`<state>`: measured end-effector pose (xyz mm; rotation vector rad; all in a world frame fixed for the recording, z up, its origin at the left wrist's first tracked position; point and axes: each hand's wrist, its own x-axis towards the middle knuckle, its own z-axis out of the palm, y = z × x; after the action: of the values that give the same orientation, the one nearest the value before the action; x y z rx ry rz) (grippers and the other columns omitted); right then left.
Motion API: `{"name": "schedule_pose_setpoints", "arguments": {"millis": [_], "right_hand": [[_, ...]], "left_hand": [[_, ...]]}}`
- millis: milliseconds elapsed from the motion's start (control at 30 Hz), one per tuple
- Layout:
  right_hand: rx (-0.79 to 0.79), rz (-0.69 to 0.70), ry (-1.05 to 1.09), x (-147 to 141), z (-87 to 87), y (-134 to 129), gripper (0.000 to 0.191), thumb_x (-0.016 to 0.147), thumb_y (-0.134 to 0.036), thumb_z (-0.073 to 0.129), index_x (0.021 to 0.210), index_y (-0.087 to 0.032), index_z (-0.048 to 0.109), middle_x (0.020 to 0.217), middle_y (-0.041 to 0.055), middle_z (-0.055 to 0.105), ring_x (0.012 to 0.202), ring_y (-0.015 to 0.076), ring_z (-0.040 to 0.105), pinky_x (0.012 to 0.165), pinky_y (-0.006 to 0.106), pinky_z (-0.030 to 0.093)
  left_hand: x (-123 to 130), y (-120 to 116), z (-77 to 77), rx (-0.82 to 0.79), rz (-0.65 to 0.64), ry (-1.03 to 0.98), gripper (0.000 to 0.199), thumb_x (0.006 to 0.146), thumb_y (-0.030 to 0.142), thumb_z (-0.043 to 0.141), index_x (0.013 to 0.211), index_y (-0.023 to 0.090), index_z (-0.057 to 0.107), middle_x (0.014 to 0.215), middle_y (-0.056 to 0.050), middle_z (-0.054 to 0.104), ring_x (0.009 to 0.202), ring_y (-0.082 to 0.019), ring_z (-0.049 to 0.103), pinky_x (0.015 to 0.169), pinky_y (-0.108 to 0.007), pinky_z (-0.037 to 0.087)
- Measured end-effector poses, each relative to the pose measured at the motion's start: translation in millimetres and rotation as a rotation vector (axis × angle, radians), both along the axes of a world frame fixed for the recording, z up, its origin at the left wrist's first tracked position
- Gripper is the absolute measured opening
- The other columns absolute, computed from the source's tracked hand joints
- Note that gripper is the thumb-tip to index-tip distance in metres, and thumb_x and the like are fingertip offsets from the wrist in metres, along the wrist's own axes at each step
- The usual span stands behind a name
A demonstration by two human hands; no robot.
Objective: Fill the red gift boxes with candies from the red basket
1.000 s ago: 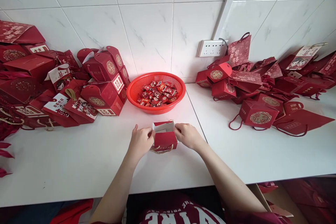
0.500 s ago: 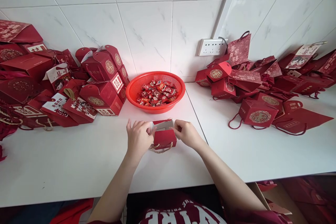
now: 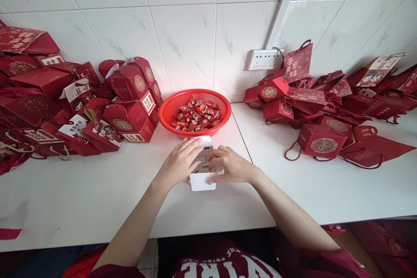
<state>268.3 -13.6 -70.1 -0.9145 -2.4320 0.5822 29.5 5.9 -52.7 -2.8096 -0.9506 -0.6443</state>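
Note:
A small box (image 3: 202, 181) stands in front of me with its white-lined flaps folded outward, one toward me and one toward the basket. Slots and tabs show on its grey inside. My left hand (image 3: 179, 160) lies along its left side, fingers spread over the edge. At the right side, my right hand (image 3: 230, 165) has its fingers bent over the opening and its thumb by the near flap; nothing is seen in its grasp. Just behind the box is a red plastic basket (image 3: 166, 124) of wrapped sweets (image 3: 197, 116).
Stacked red gift boxes (image 3: 128, 117) fill the left back of the white table (image 3: 107, 200). More red boxes and bags (image 3: 322, 139) lie in a heap at the right. A power strip (image 3: 265, 59) is on the tiled wall.
The box's top flaps have opened outward, showing their white lining and the inside. Both hands have gone from pinching its sides to spread or bent fingers over it.

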Motion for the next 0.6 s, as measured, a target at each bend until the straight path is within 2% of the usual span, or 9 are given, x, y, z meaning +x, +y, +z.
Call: {"name": "schedule_pose_setpoints", "arguments": {"millis": [100, 233, 433, 600], "right_hand": [[0.033, 0.020, -0.037, -3, -0.8, -1, 0.027, 0.082, -0.048, 0.074, 0.093, -0.024, 0.076, 0.104, 0.0062, 0.067, 0.097, 0.0239, 0.054, 0.088, 0.039, 0.043], [0.049, 0.067, -0.033, -2, -2.6, -1, 0.015, 0.088, -0.032, 0.071, 0.098, -0.023, 0.077, 0.096, 0.0065, 0.066, 0.091, 0.0216, 0.054, 0.085, 0.037, 0.044], [-0.002, 0.157, -0.012, 8, -2.5, -1, 0.009, 0.086, -0.025, 0.073, 0.093, -0.022, 0.077, 0.090, 0.0050, 0.068, 0.084, 0.0194, 0.056, 0.082, 0.035, 0.045], [-0.034, 0.164, 0.028, 9, -3.4, -6, 0.016, 0.088, -0.020, 0.070, 0.103, -0.023, 0.074, 0.091, 0.0026, 0.073, 0.085, 0.0197, 0.057, 0.080, 0.034, 0.046]], "left_hand": [[3, 2, 3.2, -0.077, 0.093, 0.039, 0.042, 0.091, 0.027, 0.060, 0.132, 0.021, 0.057, 0.146, -0.009, 0.052, 0.131, -0.028, 0.051, 0.111, -0.047, 0.040], [6, 4, 2.9, -0.142, 0.171, 0.032, 0.037, 0.093, 0.027, 0.056, 0.130, 0.020, 0.058, 0.137, -0.009, 0.060, 0.123, -0.027, 0.057, 0.102, -0.044, 0.045], [10, -1, 4.4, -0.220, 0.281, 0.041, 0.023, 0.093, 0.024, 0.056, 0.111, 0.021, 0.069, 0.113, -0.006, 0.072, 0.102, -0.024, 0.066, 0.087, -0.037, 0.047], [13, -1, -0.2, -0.361, 0.374, -0.018, 0.024, 0.095, 0.027, 0.051, 0.106, 0.025, 0.072, 0.097, -0.003, 0.075, 0.085, -0.020, 0.068, 0.067, -0.029, 0.043]]}}
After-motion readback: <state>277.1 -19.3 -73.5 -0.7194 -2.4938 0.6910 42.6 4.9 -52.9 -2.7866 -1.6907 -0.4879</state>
